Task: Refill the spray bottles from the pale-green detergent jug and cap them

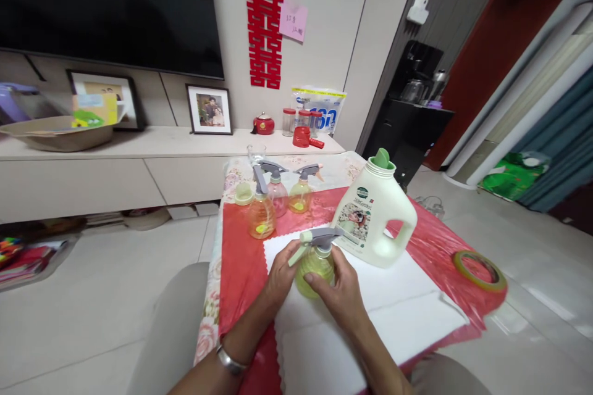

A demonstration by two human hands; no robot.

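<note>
At the lower centre of the frame, the left hand point(280, 273) and right hand point(343, 287) curl fingers around a yellow-green spray bottle point(320, 266), its trigger head point(322, 236) apparently fitted, like three other spray bottles point(278, 199) near centre, while the detergent jug point(377, 219), right of centre, looks not yet capped.

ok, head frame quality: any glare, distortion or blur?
Head view: wide-angle distortion, curtain leaning at the right edge; head view: glare on the red plastic sheet and floor tiles, dim reflections in the television; head view: hands and spray bottle clear enough, smallest print on the jug unreadable.
</note>
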